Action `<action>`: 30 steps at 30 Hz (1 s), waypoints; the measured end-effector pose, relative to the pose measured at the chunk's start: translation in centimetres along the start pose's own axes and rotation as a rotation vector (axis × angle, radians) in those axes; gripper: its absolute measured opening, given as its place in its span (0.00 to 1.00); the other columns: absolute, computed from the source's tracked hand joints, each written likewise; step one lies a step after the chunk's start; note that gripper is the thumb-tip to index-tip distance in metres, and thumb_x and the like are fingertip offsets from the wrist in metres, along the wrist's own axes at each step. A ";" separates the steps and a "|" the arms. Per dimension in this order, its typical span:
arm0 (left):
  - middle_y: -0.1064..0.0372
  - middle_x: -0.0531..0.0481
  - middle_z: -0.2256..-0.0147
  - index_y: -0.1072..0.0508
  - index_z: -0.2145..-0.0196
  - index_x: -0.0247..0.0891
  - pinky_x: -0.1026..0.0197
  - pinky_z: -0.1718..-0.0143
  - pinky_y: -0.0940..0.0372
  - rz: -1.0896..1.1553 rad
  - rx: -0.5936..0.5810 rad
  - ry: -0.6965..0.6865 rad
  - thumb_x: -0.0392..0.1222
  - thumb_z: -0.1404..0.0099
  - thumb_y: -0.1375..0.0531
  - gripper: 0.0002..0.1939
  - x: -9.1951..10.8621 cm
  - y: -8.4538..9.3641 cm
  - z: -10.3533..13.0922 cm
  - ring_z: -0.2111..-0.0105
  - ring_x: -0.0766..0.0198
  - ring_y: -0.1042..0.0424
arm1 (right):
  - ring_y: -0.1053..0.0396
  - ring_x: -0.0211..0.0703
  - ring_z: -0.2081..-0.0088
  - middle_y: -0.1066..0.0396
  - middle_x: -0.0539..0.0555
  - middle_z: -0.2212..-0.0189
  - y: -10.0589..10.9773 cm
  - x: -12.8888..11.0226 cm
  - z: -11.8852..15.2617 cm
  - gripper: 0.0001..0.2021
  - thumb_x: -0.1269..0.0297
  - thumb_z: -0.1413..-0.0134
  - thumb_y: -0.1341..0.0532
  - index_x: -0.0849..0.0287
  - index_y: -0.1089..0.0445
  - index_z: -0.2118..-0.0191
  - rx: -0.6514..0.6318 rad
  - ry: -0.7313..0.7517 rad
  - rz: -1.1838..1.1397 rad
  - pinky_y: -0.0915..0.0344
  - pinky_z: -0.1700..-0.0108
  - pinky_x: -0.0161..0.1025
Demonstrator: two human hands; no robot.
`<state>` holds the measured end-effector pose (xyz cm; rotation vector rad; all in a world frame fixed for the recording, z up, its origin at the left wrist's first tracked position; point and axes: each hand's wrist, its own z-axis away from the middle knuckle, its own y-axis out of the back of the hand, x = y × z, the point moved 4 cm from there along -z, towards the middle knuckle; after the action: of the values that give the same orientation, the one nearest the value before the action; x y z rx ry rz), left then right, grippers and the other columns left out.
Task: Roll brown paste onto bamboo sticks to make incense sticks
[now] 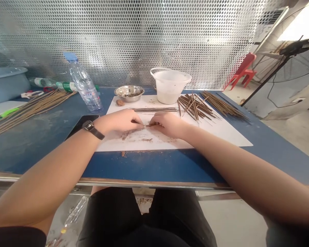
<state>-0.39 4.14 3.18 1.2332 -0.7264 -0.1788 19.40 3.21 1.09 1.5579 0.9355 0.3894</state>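
Note:
My left hand (127, 120) rests low over the white board (237, 136), fingers pinched on one end of a thin stick (145, 126). Facing it, my right hand (170, 124) is closed on the same stick, with some brown material at its fingertips. Most of the stick is hidden by my fingers. Brown crumbs (146, 140) are scattered on the board just in front of my hands. Behind them lies a row of thin dark sticks (154, 109). A pile of brown-coated sticks (197, 106) sits to the right.
A metal bowl (129, 93), a brown lump (120, 102) and a white bucket (170, 85) stand at the back. Left are a plastic bottle (84, 84), a dark flat phone-like object (78, 128) and long tan sticks (38, 106). More sticks (224, 104) lie right; a perforated metal screen (144, 41) rises behind.

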 end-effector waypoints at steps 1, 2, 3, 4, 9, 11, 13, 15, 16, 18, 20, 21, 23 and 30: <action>0.14 0.45 0.61 0.12 0.63 0.45 0.56 0.61 0.30 -0.007 -0.008 0.011 0.58 0.33 0.34 0.16 -0.1 0.1 0.0 0.64 0.53 0.19 | 0.22 0.53 0.54 0.17 0.62 0.55 0.0 0.0 0.0 0.10 0.70 0.29 0.37 0.62 0.16 0.53 0.007 0.009 0.008 0.31 0.52 0.44; 0.13 0.45 0.60 0.12 0.63 0.45 0.56 0.60 0.30 -0.014 -0.019 0.022 0.57 0.33 0.35 0.16 -0.1 0.2 0.1 0.63 0.53 0.19 | 0.22 0.53 0.54 0.17 0.62 0.56 0.1 0.1 0.1 0.10 0.69 0.29 0.36 0.62 0.16 0.54 0.014 0.016 0.018 0.31 0.53 0.44; 0.13 0.45 0.59 0.11 0.63 0.46 0.56 0.60 0.30 -0.020 -0.034 0.030 0.57 0.33 0.35 0.16 -0.1 0.3 0.1 0.63 0.54 0.19 | 0.23 0.54 0.54 0.18 0.63 0.56 0.1 0.1 0.2 0.09 0.69 0.29 0.36 0.62 0.16 0.55 0.017 0.019 0.026 0.31 0.53 0.44; 0.13 0.45 0.58 0.11 0.62 0.46 0.56 0.60 0.30 -0.026 -0.051 0.035 0.56 0.33 0.35 0.16 -0.1 0.3 0.2 0.62 0.54 0.18 | 0.23 0.54 0.55 0.18 0.63 0.57 0.2 0.1 0.2 0.10 0.68 0.29 0.36 0.61 0.15 0.55 0.015 0.020 0.032 0.31 0.53 0.45; 0.13 0.46 0.53 0.11 0.58 0.46 0.57 0.59 0.31 -0.053 -0.110 0.047 0.56 0.36 0.33 0.16 0.0 0.5 0.5 0.59 0.53 0.18 | 0.23 0.53 0.56 0.19 0.61 0.58 0.3 0.3 0.8 0.09 0.65 0.29 0.35 0.59 0.15 0.55 -0.029 0.007 0.016 0.31 0.53 0.45; 0.13 0.46 0.52 0.12 0.55 0.46 0.58 0.60 0.32 -0.070 -0.095 0.064 0.59 0.38 0.32 0.20 -0.2 0.7 0.5 0.59 0.53 0.19 | 0.23 0.55 0.53 0.19 0.62 0.57 0.2 0.3 0.7 0.11 0.61 0.27 0.36 0.60 0.16 0.54 0.001 -0.001 0.029 0.30 0.51 0.47; 0.14 0.45 0.54 0.13 0.55 0.45 0.58 0.64 0.35 -0.093 -0.043 0.080 0.61 0.35 0.34 0.21 -0.4 1.0 0.3 0.62 0.54 0.20 | 0.24 0.57 0.49 0.19 0.64 0.54 -0.1 -0.1 0.0 0.16 0.60 0.23 0.41 0.62 0.17 0.53 0.049 -0.021 0.058 0.30 0.47 0.49; 0.15 0.44 0.59 0.14 0.57 0.43 0.56 0.67 0.39 -0.124 0.042 0.093 0.59 0.32 0.38 0.20 -0.8 1.2 0.1 0.67 0.55 0.23 | 0.25 0.59 0.45 0.20 0.68 0.51 -0.8 -0.6 -1.3 0.21 0.60 0.20 0.47 0.66 0.18 0.50 0.073 -0.057 0.099 0.31 0.41 0.52; 0.15 0.43 0.61 0.15 0.59 0.42 0.56 0.68 0.40 -0.140 0.094 0.099 0.57 0.32 0.39 0.19 -1.0 1.3 0.0 0.69 0.55 0.25 | 0.26 0.61 0.42 0.21 0.70 0.48 -1.2 -0.9 -2.1 0.23 0.59 0.20 0.50 0.68 0.19 0.48 0.071 -0.076 0.124 0.33 0.37 0.54; 0.17 0.43 0.64 0.17 0.63 0.41 0.55 0.69 0.42 -0.153 0.192 0.106 0.53 0.33 0.38 0.15 -1.4 1.5 -0.2 0.70 0.55 0.27 | 0.32 0.67 0.32 0.25 0.76 0.39 -2.1 -1.4 -3.7 0.30 0.53 0.19 0.53 0.73 0.22 0.42 0.051 -0.099 0.171 0.41 0.29 0.60; 0.21 0.44 0.69 0.21 0.70 0.42 0.54 0.70 0.43 -0.149 0.265 0.125 0.51 0.33 0.39 0.13 -1.9 1.7 -0.2 0.72 0.56 0.30 | 0.50 0.73 0.21 0.38 0.80 0.27 -2.8 -1.5 -5.0 0.39 0.44 0.20 0.56 0.78 0.29 0.32 0.001 -0.139 0.178 0.55 0.22 0.65; 0.23 0.44 0.71 0.24 0.72 0.42 0.54 0.71 0.44 -0.144 0.297 0.142 0.51 0.33 0.39 0.14 -2.1 1.8 -0.1 0.73 0.56 0.32 | 0.61 0.75 0.18 0.47 0.80 0.22 -3.1 -1.4 -5.4 0.44 0.39 0.21 0.58 0.80 0.36 0.27 -0.028 -0.171 0.163 0.62 0.20 0.67; 0.27 0.45 0.74 0.29 0.75 0.43 0.54 0.72 0.45 -0.132 0.352 0.184 0.51 0.32 0.40 0.16 -2.6 2.1 0.0 0.75 0.57 0.35 | 0.76 0.74 0.17 0.65 0.79 0.17 -3.4 -1.2 -5.7 0.54 0.30 0.25 0.62 0.84 0.50 0.21 -0.089 -0.230 0.116 0.71 0.19 0.67; 0.21 0.44 0.68 0.28 0.72 0.43 0.55 0.67 0.43 -0.033 0.446 0.272 0.56 0.33 0.37 0.16 -3.7 2.6 -0.2 0.69 0.55 0.29 | 0.81 0.72 0.17 0.73 0.76 0.17 -3.8 -3.7 -0.9 0.62 0.24 0.32 0.70 0.84 0.60 0.19 -0.211 -0.224 0.044 0.77 0.19 0.66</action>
<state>-3.72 7.02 3.98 1.6561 -0.5216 0.1315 15.17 0.93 -1.29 1.3977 0.6662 0.3258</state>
